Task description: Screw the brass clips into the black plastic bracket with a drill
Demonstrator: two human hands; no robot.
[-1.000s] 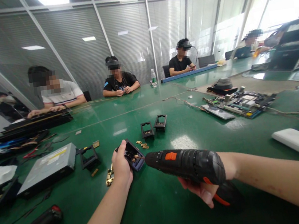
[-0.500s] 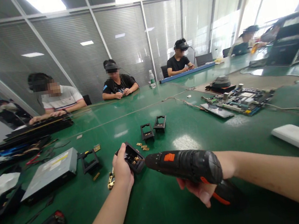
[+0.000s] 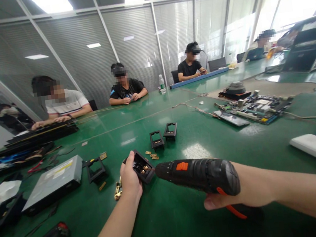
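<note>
A: so how far along is this?
B: midway, probably. left hand (image 3: 130, 176) grips the black box (image 3: 149, 179) above the table (image 3: 171, 218), brass bits (image 3: 144, 170) inside; right hand (image 3: 249, 190) wraps the drill (image 3: 197, 173), nose at the rim. loose plates (image 3: 153, 156) look unfitted.
A: anything blocking?
B: nah, two frames (image 3: 158, 147) stand beyond, disc drive (image 3: 52, 183) off left.
</note>
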